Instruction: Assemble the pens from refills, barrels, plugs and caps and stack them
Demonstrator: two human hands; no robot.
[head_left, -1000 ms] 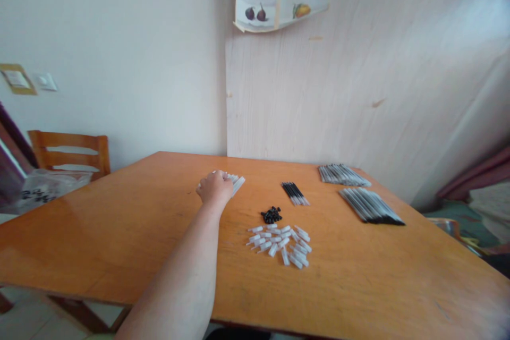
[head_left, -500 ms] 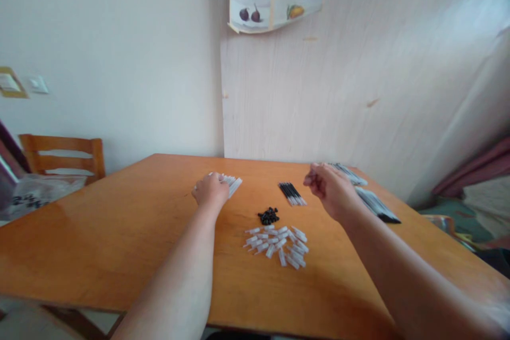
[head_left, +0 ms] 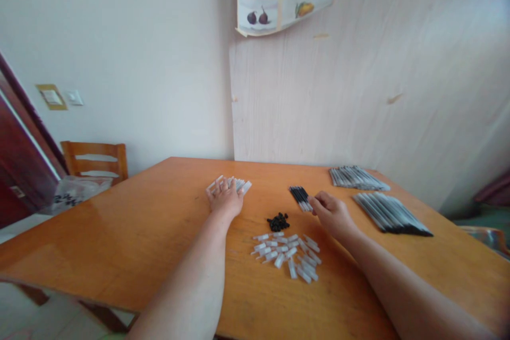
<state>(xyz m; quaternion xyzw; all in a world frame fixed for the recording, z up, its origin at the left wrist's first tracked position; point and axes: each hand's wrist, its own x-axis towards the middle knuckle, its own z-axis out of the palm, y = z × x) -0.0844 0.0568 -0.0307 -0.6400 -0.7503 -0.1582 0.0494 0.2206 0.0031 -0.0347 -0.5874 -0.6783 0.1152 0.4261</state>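
Observation:
My left hand point(head_left: 226, 202) lies with fingers spread over a row of white tubes point(head_left: 244, 186) on the wooden table. My right hand point(head_left: 331, 215) is closed, thumb and fingertips together, at the right side of a short row of slim black sticks with whitish ends point(head_left: 299, 197). Whatever its fingers pinch, if anything, is hidden. Between my forearms sits a small heap of black caps point(head_left: 278, 221). Nearer to me are several loose translucent white pieces with thin tips point(head_left: 281, 249).
Two bundles of grey pen-like sticks lie on the table's right side, a far bundle point(head_left: 356, 177) and a nearer bundle point(head_left: 390, 213). A wooden chair point(head_left: 95, 156) with a clear plastic bag point(head_left: 79, 191) stands beyond the table's left edge. The wall point(head_left: 179, 64) rises behind.
My left hand has spread its fingers over the white tubes. My right hand has come down beside the black sticks. The view has shifted slightly.

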